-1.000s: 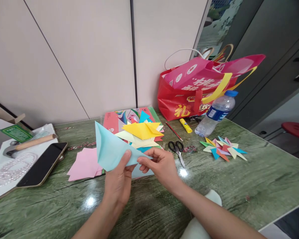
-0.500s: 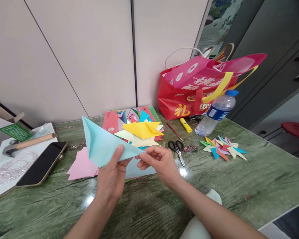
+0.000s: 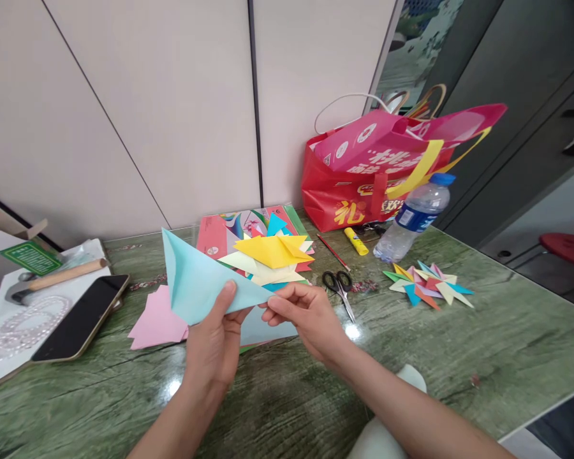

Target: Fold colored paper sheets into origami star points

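A light blue folded sheet of paper (image 3: 196, 284) is held up above the table, wide and creased at its left end and narrowing to a point at the right. My left hand (image 3: 220, 331) grips its lower edge, thumb on the front and fingers behind. At the narrow tip my right hand (image 3: 306, 315) pinches the paper between thumb and fingers, hiding the very point. Behind it lies a pile of folded pieces, with a yellow folded paper (image 3: 272, 248) on top. Pink paper sheets (image 3: 157, 322) show to the left, and a pale blue sheet (image 3: 268, 328) is partly covered by my hands.
Black-handled scissors (image 3: 343, 290), a red pencil (image 3: 332, 250) and a yellow glue stick (image 3: 356, 241) lie right of the pile. Beyond are a water bottle (image 3: 416, 217), a red bag (image 3: 344, 182) and colourful paper stars (image 3: 428, 284). Leftward are a phone (image 3: 83, 315) and a hammer (image 3: 57, 277).
The blue paper's left end has shifted slightly right and down, and my right fingers now cover its narrow tip, which stuck out past them before. Both hands keep their hold.
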Tool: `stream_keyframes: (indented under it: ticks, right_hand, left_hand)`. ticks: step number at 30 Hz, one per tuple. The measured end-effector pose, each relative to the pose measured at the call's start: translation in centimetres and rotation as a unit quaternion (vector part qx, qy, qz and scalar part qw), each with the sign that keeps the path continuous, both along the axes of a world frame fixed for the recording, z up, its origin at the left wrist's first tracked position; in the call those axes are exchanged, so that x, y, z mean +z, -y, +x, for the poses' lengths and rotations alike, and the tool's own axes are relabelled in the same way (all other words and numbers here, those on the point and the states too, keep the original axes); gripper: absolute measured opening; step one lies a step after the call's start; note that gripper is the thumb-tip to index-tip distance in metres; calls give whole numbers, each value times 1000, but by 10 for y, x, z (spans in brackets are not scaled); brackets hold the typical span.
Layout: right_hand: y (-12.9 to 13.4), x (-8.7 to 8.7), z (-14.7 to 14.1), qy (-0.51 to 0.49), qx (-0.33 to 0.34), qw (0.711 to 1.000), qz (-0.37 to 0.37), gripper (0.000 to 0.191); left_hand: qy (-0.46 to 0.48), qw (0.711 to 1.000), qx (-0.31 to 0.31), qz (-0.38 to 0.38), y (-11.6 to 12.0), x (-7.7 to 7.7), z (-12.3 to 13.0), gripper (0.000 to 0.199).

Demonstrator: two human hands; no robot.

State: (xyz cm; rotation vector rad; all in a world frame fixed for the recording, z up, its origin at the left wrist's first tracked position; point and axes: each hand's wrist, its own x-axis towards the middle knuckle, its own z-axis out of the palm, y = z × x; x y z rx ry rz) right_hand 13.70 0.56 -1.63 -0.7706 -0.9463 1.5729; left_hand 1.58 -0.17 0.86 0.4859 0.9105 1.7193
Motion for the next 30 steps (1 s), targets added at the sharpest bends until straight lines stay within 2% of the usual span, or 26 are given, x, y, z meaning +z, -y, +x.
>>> stream_keyframes:
  ticks: [7, 11, 15, 30]
  right_hand:
    - [-2, 0, 0, 41, 4, 999, -27, 22]
    - [-4, -3, 0, 60, 10, 998, -13, 23]
    - [-5, -3, 1, 73, -16, 997, 4, 22]
    - [-2, 3, 1, 98, -30, 995, -5, 23]
  left_hand:
    - [-33, 999, 20, -10, -3, -3, -3, 31]
    - [-80, 996, 35, -18, -2, -2, -4, 38]
    - [-115, 992, 33, -38, 3, 1, -2, 38]
    - [-105, 992, 41, -51, 4, 3, 1, 44]
